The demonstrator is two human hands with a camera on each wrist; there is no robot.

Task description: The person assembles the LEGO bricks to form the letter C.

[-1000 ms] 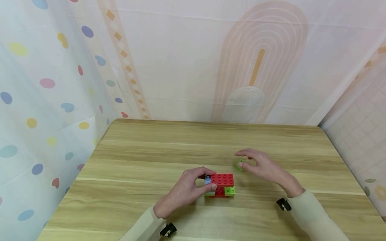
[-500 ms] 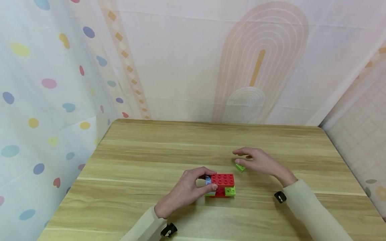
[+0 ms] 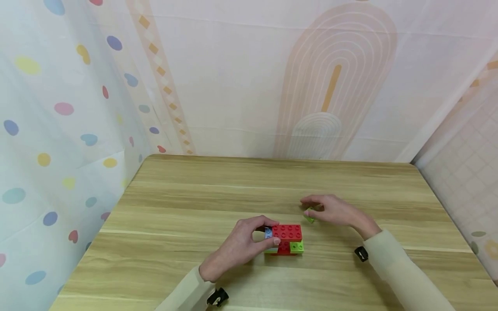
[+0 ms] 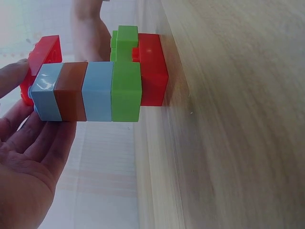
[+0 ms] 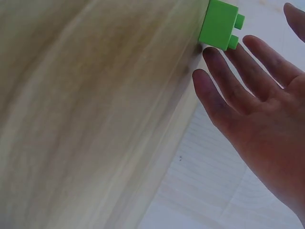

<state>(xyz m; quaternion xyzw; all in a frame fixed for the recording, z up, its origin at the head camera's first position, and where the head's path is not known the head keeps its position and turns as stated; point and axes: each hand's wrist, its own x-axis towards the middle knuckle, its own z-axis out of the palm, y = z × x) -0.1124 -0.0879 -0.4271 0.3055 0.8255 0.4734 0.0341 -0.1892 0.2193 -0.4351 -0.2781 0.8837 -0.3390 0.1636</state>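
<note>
With thumb and fingertips, my left hand (image 3: 237,246) holds the top of a toy brick stack. A red eight-stud brick (image 3: 289,233) lies across the top. In the left wrist view, light blue (image 4: 97,90), brown (image 4: 71,90) and green (image 4: 126,90) bricks form a column over a red base brick (image 4: 153,69). Another green brick (image 4: 127,43) sits on the base beside the column. My right hand (image 3: 338,210) is over a loose green brick (image 3: 310,218) beyond the stack. The right wrist view shows its fingers extended beside that green brick (image 5: 218,25), the thumb apart from it.
The wooden table (image 3: 175,207) carries the stack and the loose brick. A patterned curtain (image 3: 233,86) hangs behind its far edge and along the sides. Black bands (image 3: 218,297) are on both wrists.
My right hand has shifted a little left and then lowered toward the loose green brick, which has barely moved. The left hand keeps its hold on the stack.
</note>
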